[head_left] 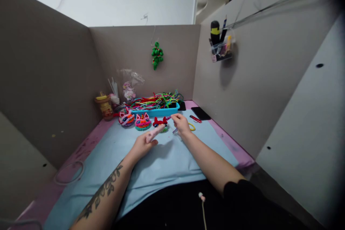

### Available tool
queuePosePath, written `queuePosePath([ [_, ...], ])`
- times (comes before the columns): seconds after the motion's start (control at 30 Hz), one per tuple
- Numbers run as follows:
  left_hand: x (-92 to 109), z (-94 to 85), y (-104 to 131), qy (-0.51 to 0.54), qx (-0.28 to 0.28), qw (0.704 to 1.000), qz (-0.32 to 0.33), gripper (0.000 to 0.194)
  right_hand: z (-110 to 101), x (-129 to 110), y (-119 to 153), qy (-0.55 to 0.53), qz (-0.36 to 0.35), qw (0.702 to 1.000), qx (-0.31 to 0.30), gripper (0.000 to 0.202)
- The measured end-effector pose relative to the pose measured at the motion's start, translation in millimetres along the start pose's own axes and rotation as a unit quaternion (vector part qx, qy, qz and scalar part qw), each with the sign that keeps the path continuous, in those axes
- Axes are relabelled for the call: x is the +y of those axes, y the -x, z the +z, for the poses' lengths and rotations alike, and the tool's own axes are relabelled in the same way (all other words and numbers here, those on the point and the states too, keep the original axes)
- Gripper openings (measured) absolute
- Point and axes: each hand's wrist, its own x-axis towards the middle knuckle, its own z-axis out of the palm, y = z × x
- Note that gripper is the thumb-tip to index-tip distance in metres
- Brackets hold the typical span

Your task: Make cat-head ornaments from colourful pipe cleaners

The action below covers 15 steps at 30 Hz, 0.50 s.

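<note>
At my far left, a pale ring (69, 173) lies near the edge of the worktop (107, 161), which is covered in blue and pink sheeting. Further back stand a brown-lidded jar (105, 107) and, just beside it, a white cup (115, 99) with pale sticks. Next comes a clear bag (129, 91) with pink pieces in it. In front of these sits a pink and white fuzzy face (126, 119), then a pink-eared fuzzy face (142, 122) with a teal base.

My left hand (143, 145) reaches forward, a pale pink, spotted length along its fingers; I cannot tell whether it is a wrapping or something I hold. Behind, a blue tray (155, 113) overflows with coloured fuzzy stems (161, 100). The red fuzzy face (160, 122) sits just beyond my left fingertips. My right hand (182, 125), apart from the left, pinches a small purple-red strand (168, 118) just beside that face. Under my right hand lies a yellow-handled tool (192, 126), partly hidden. Further right lie a red cutter (195, 119) and a black phone (201, 113).
</note>
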Motion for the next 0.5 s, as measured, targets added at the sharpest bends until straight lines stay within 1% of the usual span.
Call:
queuePosePath([
  [0.07, -1, -0.5, 5, -0.095, -0.021, 0.995, 0.024, 0.027, -2, -3, -2, -0.096, 0.053, 0.994, -0.006, 0.024],
  [0.1, -1, -2.0, 6, -0.131, -0.023, 0.991, 0.031, 0.025, -3, -5, -2, -0.134, 0.065, 0.989, -0.017, 0.025],
  [0.17, -3, -9.7, 9, -0.172, -0.010, 0.985, 0.029, 0.024, -7, -9, -3, -0.176, 0.071, 0.981, -0.034, 0.026],
  [0.2, -4, -16.3, 9, -0.183, 0.009, 0.983, 0.018, 0.024, -9, -10, -3, -0.184, 0.072, 0.980, -0.036, 0.026],
  [0.27, -7, -35.2, 11, -0.209, 0.063, 0.976, -0.022, 0.023, -11, -11, -4, -0.188, 0.074, 0.979, -0.029, 0.025],
  [0.3, -9, -47.1, 12, -0.232, 0.088, 0.968, -0.043, 0.025, -11, -11, -4, -0.187, 0.075, 0.979, -0.023, 0.025],
  [0.33, -11, -60.2, 15, -0.267, 0.100, 0.957, -0.061, 0.025, -11, -10, -4, -0.185, 0.076, 0.980, -0.018, 0.025],
  [0.37, -14, -73.9, 17, -0.317, 0.099, 0.939, -0.089, 0.023, -12, -9, -5, -0.182, 0.076, 0.980, -0.012, 0.025],
  [0.43, -21, -101.3, 25, -0.413, 0.103, 0.892, -0.154, 0.023, -12, -7, -6, -0.175, 0.075, 0.982, -0.003, 0.024],
  [0.47, -25, -114.1, 29, -0.440, 0.106, 0.873, -0.182, 0.023, -13, -6, -7, -0.173, 0.074, 0.982, 0.002, 0.024],
  [0.5, -30, -125.6, 33, -0.451, 0.118, 0.860, -0.207, 0.023, -14, -6, -8, -0.173, 0.073, 0.982, 0.006, 0.024],
])
